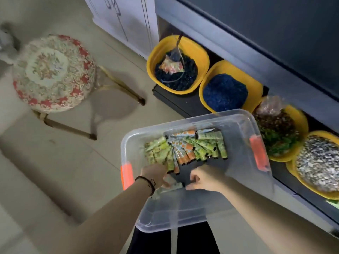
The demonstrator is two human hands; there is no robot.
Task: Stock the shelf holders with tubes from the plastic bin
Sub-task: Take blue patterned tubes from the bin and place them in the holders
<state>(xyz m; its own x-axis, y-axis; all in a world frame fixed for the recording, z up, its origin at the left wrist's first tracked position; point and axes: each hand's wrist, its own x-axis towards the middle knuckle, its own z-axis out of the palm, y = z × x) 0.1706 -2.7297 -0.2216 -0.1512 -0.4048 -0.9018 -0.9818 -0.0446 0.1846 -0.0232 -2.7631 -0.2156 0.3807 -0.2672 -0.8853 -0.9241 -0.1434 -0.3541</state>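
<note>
Down at the 6 o'clock side of the view, a clear plastic bin [183, 208] sat in front of the person, with an orange latch at its 9 o'clock end [126, 177] and another at its 3 o'clock end [258, 153]. Inside, toward the bin's 12 o'clock wall, lay the tubes [185, 149]. They were green-patterned and orange-patterned with black caps, fanned side by side with the caps pointing toward 6 o'clock.

Both hands were inside the bin, just below the caps. The left hand [155, 174], with a black band [146, 181] on its wrist, reached in from 7 o'clock. Its fingertips were buried among the cap ends of the leftmost tubes, and motion blur hid whether it gripped them. The right hand [204, 177] came in from 4 o'clock with its fingers curled, pinching what looked like a pale tube [176, 185] lying flat between the two hands.

From 12 to 3 o'clock of the bin, four yellow tubs stood in a row on a low black shelf [183, 101]:
- The first tub [194, 48] held dark stones and a clear scoop [176, 54].
- The second tub [227, 67] held blue granules.
- The third tub [300, 116] held brown and green material.
- The fourth tub [322, 133] held grey-white pieces.

At 10 o'clock a round stool [53, 74] with a floral cushion stood on the tiled floor [64, 162].
</note>
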